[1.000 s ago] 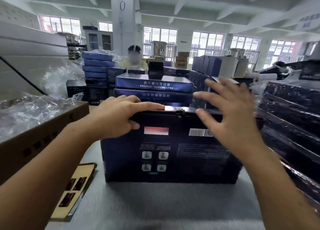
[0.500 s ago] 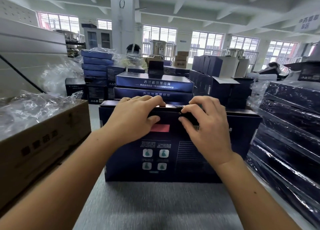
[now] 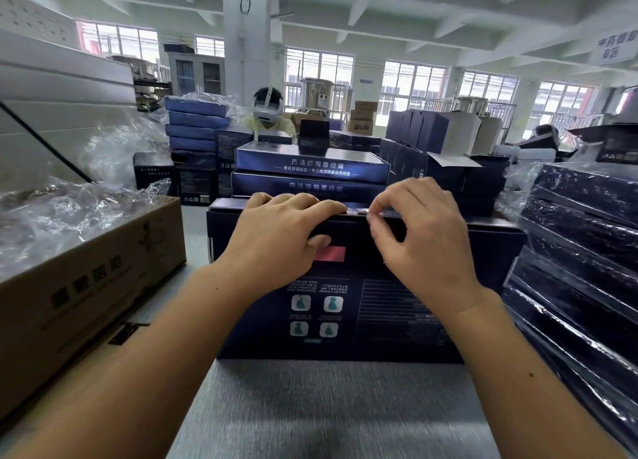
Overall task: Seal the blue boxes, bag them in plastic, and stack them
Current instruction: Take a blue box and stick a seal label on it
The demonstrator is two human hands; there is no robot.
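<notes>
The blue box [image 3: 345, 320] stands on its long edge in the middle of the grey table [image 3: 328, 407], its printed face toward the camera and its top edge under both hands. The left hand [image 3: 279, 237] lies over that edge, fingers across the top and thumb pressed on the front face, clamping the edge between them. The right hand [image 3: 424, 241] has its thumb and forefinger pinched on a shiny strip [image 3: 359, 212] at the middle of the top edge, the other fingers curled loosely above; whether the strip is tape or a sticker is too small to tell. In front of the box the table is bare up to the near edge of the view. To the left, a cardboard box [image 3: 86, 286] sits just beside it, and to the right a stack of plastic-wrapped boxes [image 3: 580, 251] crowds close, leaving only narrow gaps at the sides. The hands hide the seam along the top, and the stack covers the blue box's right end. The cardboard box is open and filled with crumpled clear plastic [image 3: 62, 217]. Just behind the blue box, two flat boxes [image 3: 310, 168] lie stacked. Further back sits a person [image 3: 267, 113], mostly hidden by more boxes.
</notes>
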